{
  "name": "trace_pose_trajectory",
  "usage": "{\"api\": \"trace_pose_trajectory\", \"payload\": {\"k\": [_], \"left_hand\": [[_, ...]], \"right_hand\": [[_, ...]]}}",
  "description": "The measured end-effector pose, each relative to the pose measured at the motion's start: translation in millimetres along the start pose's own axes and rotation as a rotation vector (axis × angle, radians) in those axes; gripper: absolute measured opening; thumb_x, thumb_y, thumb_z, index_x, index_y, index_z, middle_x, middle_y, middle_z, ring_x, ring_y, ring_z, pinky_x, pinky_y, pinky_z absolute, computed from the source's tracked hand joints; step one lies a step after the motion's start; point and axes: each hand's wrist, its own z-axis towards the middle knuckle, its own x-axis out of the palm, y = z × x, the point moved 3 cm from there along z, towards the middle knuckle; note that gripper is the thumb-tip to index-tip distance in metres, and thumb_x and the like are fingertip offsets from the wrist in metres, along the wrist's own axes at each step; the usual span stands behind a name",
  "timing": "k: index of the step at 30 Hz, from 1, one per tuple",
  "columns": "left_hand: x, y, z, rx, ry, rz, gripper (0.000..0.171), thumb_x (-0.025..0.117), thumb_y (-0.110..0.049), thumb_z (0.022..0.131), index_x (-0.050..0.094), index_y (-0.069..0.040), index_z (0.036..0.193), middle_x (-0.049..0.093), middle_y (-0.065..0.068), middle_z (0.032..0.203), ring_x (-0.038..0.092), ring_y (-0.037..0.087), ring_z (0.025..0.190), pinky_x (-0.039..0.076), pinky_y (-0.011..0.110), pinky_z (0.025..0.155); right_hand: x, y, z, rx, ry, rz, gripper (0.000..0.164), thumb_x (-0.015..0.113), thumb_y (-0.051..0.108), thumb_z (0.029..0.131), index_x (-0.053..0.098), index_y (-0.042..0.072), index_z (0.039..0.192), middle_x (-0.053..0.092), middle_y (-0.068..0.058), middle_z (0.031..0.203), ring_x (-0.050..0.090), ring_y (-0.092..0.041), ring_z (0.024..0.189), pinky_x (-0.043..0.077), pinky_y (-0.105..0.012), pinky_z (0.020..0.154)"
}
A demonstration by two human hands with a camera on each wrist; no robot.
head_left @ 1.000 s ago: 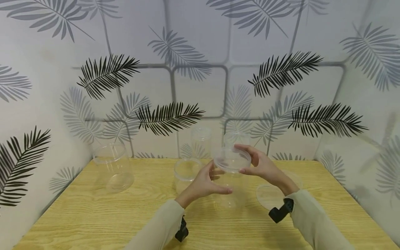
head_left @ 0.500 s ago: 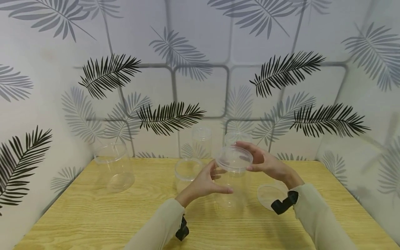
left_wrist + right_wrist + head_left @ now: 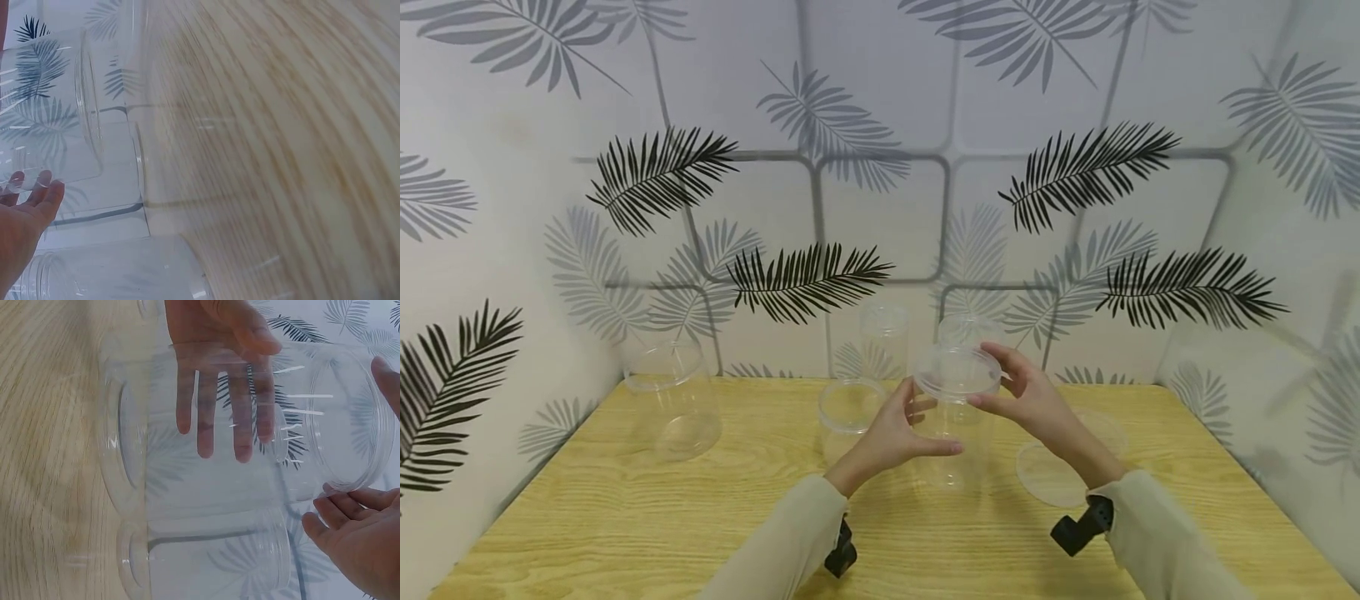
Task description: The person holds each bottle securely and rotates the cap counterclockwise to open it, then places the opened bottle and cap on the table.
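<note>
In the head view my left hand [image 3: 883, 437] holds a tall clear plastic jar [image 3: 955, 442] by its side. Its fingers show through the wall in the right wrist view, with the thumb on the near side. At the jar's top is a clear round lid [image 3: 957, 375], and my right hand [image 3: 1033, 400] grips its rim between thumb and fingers. The jar [image 3: 212, 481] looks sideways in the right wrist view, my right hand [image 3: 356, 531] at its top end. My left hand's fingers [image 3: 53, 194] lie against the jar [image 3: 47, 119] in the left wrist view.
A wide clear jar [image 3: 673, 408] stands at the table's left. A shorter jar [image 3: 850, 404] is just beyond my left hand. Further back stand two more clear containers [image 3: 883, 333]. Flat clear discs [image 3: 1048, 475] lie to the right on the wooden table [image 3: 662, 533].
My right hand moved a little right, then back left, its fingers shifting on the lid's rim. Jar, lid and left hand now sit slightly higher in the head view.
</note>
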Motion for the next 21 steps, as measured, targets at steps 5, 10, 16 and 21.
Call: {"api": "trace_pose_trajectory", "payload": {"k": [5, 10, 16, 21], "left_hand": [[-0.8, 0.2, -0.2, 0.002, 0.002, 0.009, 0.087, 0.082, -0.030, 0.067, 0.031, -0.028, 0.137, 0.038, -0.002, 0.139, 0.044, 0.026, 0.126, 0.036, 0.048, 0.102], [-1.8, -2.3, -1.6, 0.019, 0.026, -0.003, 0.086, 0.082, -0.027, 0.067, 0.031, -0.029, 0.137, 0.038, 0.000, 0.140, 0.045, 0.030, 0.124, 0.037, 0.049, 0.101], [-2.7, -5.2, -2.3, 0.046, 0.078, 0.005, 0.094, 0.083, -0.023, 0.066, 0.025, -0.034, 0.140, 0.038, -0.001, 0.142, 0.048, 0.028, 0.123, 0.039, 0.047, 0.100], [-2.3, -4.2, -1.4, 0.040, 0.083, 0.006, 0.095, 0.083, -0.024, 0.066, 0.024, -0.036, 0.140, 0.038, -0.001, 0.142, 0.046, 0.030, 0.124, 0.040, 0.045, 0.100]], "right_hand": [[0, -2, 2, -0.016, 0.000, 0.006, 0.069, 0.066, 0.011, 0.083, 0.028, 0.006, 0.140, 0.032, -0.020, 0.141, 0.034, -0.038, 0.130, 0.048, -0.018, 0.083], [-5, -6, 5, -0.046, 0.123, 0.083, 0.069, 0.063, 0.009, 0.086, 0.024, 0.004, 0.142, 0.034, -0.016, 0.140, 0.046, -0.018, 0.122, 0.049, -0.022, 0.085], [-15, -11, 13, -0.090, 0.398, 0.298, 0.069, 0.055, 0.003, 0.090, 0.014, 0.002, 0.145, 0.030, -0.008, 0.143, 0.045, -0.011, 0.120, 0.046, -0.026, 0.092], [-19, -12, 16, -0.063, 0.464, 0.330, 0.071, 0.055, 0.006, 0.090, 0.011, 0.006, 0.146, 0.027, -0.002, 0.144, 0.044, -0.012, 0.122, 0.045, -0.028, 0.094]]}}
